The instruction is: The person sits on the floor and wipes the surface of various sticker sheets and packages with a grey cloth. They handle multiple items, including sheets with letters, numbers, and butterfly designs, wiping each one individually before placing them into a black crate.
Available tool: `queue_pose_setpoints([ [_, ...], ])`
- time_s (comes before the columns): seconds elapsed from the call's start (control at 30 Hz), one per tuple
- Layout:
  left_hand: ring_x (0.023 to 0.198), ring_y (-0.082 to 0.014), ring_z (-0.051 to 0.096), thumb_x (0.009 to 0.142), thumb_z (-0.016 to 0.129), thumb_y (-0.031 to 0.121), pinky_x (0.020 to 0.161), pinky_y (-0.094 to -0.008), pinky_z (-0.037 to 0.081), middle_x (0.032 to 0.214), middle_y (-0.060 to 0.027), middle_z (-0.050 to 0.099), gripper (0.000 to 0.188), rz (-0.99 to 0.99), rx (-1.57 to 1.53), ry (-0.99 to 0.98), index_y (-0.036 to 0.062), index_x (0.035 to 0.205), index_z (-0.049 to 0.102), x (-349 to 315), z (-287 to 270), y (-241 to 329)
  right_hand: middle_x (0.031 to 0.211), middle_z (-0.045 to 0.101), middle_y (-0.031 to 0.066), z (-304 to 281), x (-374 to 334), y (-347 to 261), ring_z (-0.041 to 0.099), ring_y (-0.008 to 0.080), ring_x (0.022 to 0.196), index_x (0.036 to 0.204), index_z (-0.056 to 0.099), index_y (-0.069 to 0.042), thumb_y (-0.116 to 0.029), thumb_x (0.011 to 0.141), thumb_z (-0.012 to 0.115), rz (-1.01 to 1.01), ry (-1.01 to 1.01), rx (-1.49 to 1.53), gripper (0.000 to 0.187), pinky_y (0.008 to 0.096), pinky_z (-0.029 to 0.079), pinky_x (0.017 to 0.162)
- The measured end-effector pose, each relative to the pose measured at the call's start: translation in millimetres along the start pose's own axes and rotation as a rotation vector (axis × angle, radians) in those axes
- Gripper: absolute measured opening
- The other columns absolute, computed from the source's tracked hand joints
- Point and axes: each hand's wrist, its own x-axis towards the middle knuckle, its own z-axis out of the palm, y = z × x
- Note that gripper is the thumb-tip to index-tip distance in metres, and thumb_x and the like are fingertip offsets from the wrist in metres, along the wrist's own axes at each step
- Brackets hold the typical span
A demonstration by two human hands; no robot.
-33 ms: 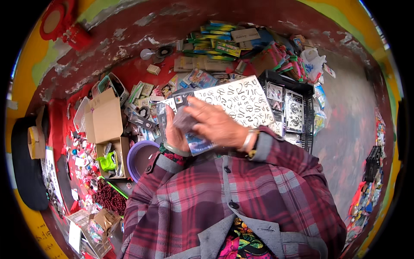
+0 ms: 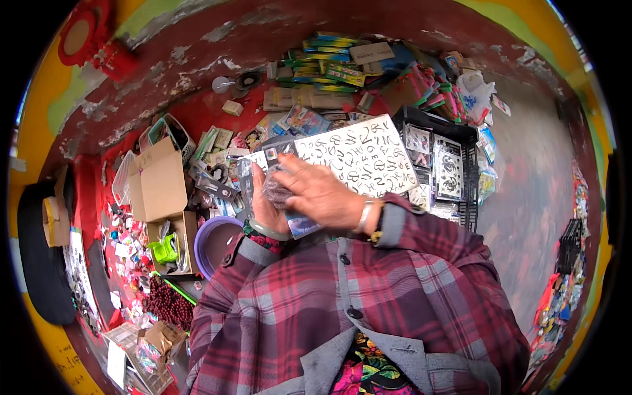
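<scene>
Around the edges of the room, a low dark red wall (image 2: 263, 29) with pale, peeling patches, yellow and green paint above. To the right, bare grey floor (image 2: 526, 197); to the left and beyond the hands, a red surface (image 2: 184, 102) crowded with small packets and trinkets. At the far side, stacked yellow-and-green cardboard packs (image 2: 326, 62) and a crumpled white translucent plastic bag (image 2: 475, 87).

Beside the left forearm, a round purple plastic basin (image 2: 200, 247); next to it, an open brown cardboard box (image 2: 157, 187), flap raised, with a bright green plastic piece (image 2: 164, 249) inside. Farther off, a pale plastic-mesh basket (image 2: 189, 146) with mixed goods. To the right, a black slatted plastic crate (image 2: 471, 214) with flat packs of black designs on white, one such pack (image 2: 449, 169) lying uppermost. At lower left, a dark red heap of beads (image 2: 166, 301).

In front of the torso, a large white rectangular sheet (image 2: 375, 155) of black characters, long axis running left to right, right end angled away. Over its left part, a crumpled grey translucent plastic bundle (image 2: 275, 192) between the hands, roughly rounded, long axis impossible to tell. Left hand (image 2: 265, 212) against it, fingers straight and pointing away, grip impossible to tell; right hand (image 2: 326, 192) across from the right, slightly blurred, fingers and thumb pinching the bundle.
</scene>
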Motion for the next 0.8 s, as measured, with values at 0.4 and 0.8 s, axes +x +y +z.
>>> queue_pose_setpoints([
  [0.4, 0.108, -0.0295, 0.056, 0.094, 0.047, 0.022, 0.096, -0.0464, 0.044, 0.118, -0.0146, 0.057, 0.035, -0.172, 0.033, 0.029, 0.003, 0.124, 0.047, 9, -14, -13, 0.125, 0.048, 0.013, -15, -15, 59, 0.044, 0.0283, 0.12, 0.118, 0.052, -0.004, -0.01, 0.082, 0.047, 0.226, 0.213, -0.574, 0.037, 0.0391, 0.038, 0.092],
  [0.8, 0.107, -0.0285, 0.056, 0.095, 0.046, 0.022, 0.095, -0.0443, 0.044, 0.118, -0.0138, 0.058, 0.033, -0.15, 0.063, 0.078, 0.0003, 0.12, 0.051, 8, -15, -14, 0.096, 0.057, 0.0105, -94, -78, 119, 0.054, 0.0298, 0.09, 0.11, 0.057, -0.005, -0.005, 0.077, 0.05, 0.487, 0.495, -0.752, 0.033, 0.0412, 0.043, 0.078],
])
